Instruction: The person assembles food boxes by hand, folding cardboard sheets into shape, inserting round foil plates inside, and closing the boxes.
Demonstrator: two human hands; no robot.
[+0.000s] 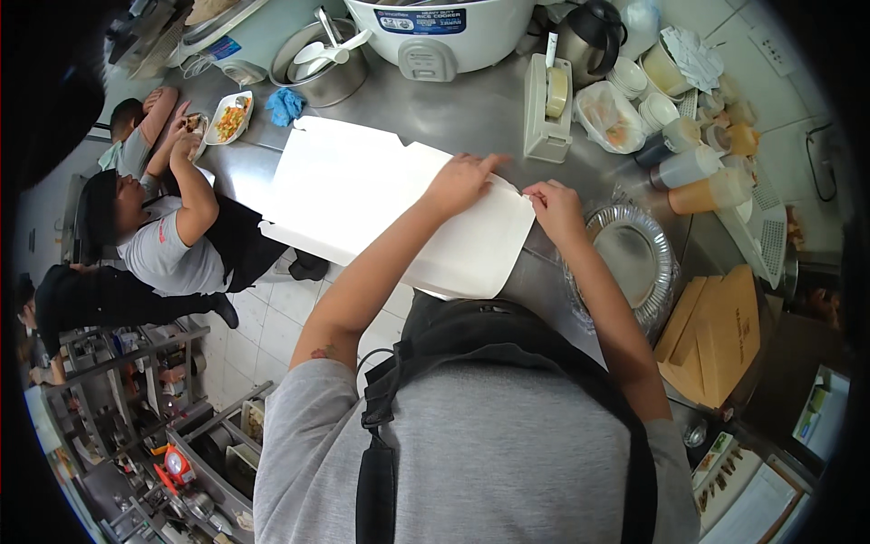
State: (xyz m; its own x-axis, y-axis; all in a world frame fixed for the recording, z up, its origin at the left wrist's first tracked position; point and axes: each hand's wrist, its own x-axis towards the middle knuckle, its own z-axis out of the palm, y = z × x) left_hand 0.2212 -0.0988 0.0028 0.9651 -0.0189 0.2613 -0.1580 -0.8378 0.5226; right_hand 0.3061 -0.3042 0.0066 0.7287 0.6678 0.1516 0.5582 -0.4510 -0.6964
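Observation:
A large white cardboard box blank (349,177) lies spread over the steel counter, with notches along its far edge and flaps at its left end. My left hand (464,184) rests on the far right part of the cardboard, palm down with fingers stretched across its edge. At the right corner of the same sheet, my right hand (556,210) pinches the edge between bent fingers and thumb. The near side of the cardboard reaches over the counter's front, close to my black apron (507,317). Under and beside my right forearm are round foil trays (639,258) in clear plastic.
A tape dispenser (547,113) stands beyond my hands, near a white rice cooker (435,45) and a metal pot (331,83). Sauce bottles (711,192) line the right. Brown folded cardboard (716,335) lies nearer. Another person (172,227) works at the left.

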